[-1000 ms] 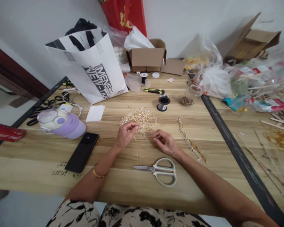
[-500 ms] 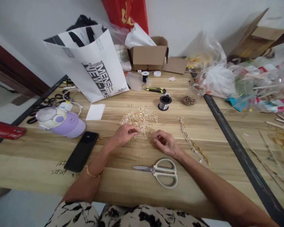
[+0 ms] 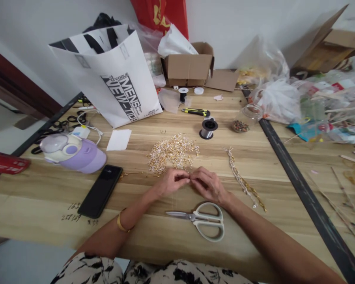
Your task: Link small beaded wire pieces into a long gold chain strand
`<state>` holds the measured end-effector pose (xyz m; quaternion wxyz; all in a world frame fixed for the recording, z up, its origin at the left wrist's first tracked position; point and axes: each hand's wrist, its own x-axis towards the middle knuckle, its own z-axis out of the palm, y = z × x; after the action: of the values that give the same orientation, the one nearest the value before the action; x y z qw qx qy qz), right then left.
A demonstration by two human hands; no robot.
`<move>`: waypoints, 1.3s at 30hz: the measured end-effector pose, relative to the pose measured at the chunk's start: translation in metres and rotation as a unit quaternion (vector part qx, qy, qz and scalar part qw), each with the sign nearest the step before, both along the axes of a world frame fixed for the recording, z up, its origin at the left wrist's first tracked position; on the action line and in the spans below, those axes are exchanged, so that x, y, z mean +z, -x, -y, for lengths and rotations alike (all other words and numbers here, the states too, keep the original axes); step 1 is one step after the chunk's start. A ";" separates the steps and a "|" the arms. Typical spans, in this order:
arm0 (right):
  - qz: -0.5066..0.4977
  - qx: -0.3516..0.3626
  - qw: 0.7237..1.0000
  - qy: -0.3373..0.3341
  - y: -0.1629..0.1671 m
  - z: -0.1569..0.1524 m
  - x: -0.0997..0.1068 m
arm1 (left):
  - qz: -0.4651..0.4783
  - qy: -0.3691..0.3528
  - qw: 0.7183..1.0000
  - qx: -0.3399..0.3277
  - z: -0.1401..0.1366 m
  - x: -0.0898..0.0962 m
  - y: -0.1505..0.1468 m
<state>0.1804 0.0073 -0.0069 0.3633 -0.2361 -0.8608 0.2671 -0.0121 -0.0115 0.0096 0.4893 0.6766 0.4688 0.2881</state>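
My left hand [image 3: 172,181] and my right hand [image 3: 208,184] meet fingertip to fingertip just in front of a heap of small gold and clear beads [image 3: 174,152]. Both are pinched closed, and whatever lies between the fingertips is too small to make out. Scissors with pale handles [image 3: 208,221] lie on the table below my right hand, their blades pointing left. To the right rest beaded strands [image 3: 241,179], silvery and gold. Beyond the heap stands a spool of thin wire [image 3: 208,129].
A black phone [image 3: 100,191] and a purple bottle [image 3: 73,152] lie left of my left arm. Farther back are a white paper bag [image 3: 112,79], a yellow-black cutter [image 3: 195,112], a cardboard box [image 3: 189,67] and a jar of beads [image 3: 242,123]. Plastic bags [image 3: 278,100] crowd the right.
My left hand has moved right and nearer to me, away from the bead heap. Its fingertips now meet those of my right hand, which were apart before.
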 end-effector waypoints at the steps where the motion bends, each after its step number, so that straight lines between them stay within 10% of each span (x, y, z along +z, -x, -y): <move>1: 0.002 0.000 1.000 -0.001 0.000 0.000 0.000 | -0.003 -0.001 1.000 0.002 0.000 0.000 0.001; 16: -0.006 0.015 0.999 0.038 0.000 -0.003 0.005 | 0.052 0.071 0.996 0.019 -0.002 0.006 0.003; 24: -0.053 -0.093 0.986 0.130 -0.002 -0.005 0.004 | 0.113 0.069 0.990 0.056 -0.010 0.027 0.022; 39: -0.092 -0.145 0.955 0.242 -0.002 -0.008 0.001 | 0.216 0.026 0.975 -0.032 -0.014 0.044 0.043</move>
<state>0.1825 0.0155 -0.0055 0.4078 -0.4135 -0.6899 0.4321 -0.0554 0.0027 0.0536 0.6057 0.5997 0.3373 0.3996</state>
